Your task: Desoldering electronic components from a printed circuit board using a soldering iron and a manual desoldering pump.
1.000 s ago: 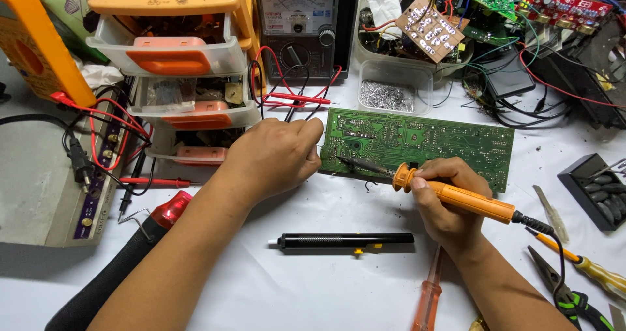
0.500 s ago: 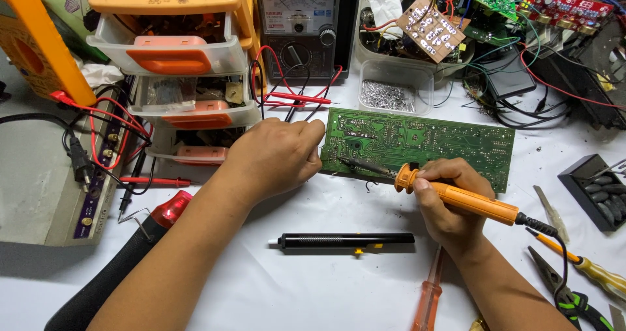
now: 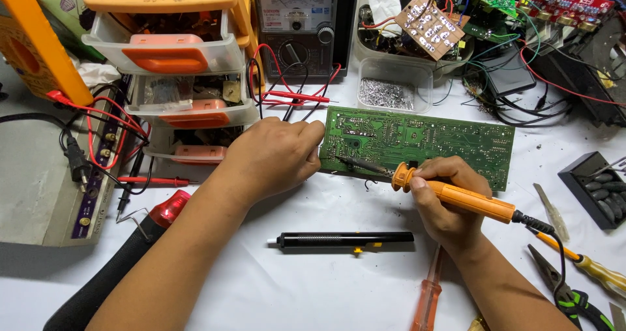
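Observation:
A green circuit board [image 3: 430, 142] lies solder side up on the white table. My left hand [image 3: 277, 155] rests at its left edge, fingers curled against the board's corner. My right hand [image 3: 443, 200] grips an orange soldering iron [image 3: 456, 197], whose dark tip touches the board's lower left area. A black desoldering pump [image 3: 342, 241] lies on the table just in front of both hands.
An orange and clear drawer unit [image 3: 173, 57] stands at the back left, an analog multimeter [image 3: 300, 24] behind the board. A clear tub of small metal parts [image 3: 394, 93], loose boards and wires at the back right. Pliers [image 3: 567, 292] and screwdrivers [image 3: 427, 298] lie at the front right.
The soldering iron and my right hand have shifted very slightly to the right along the board. My left hand has stayed put.

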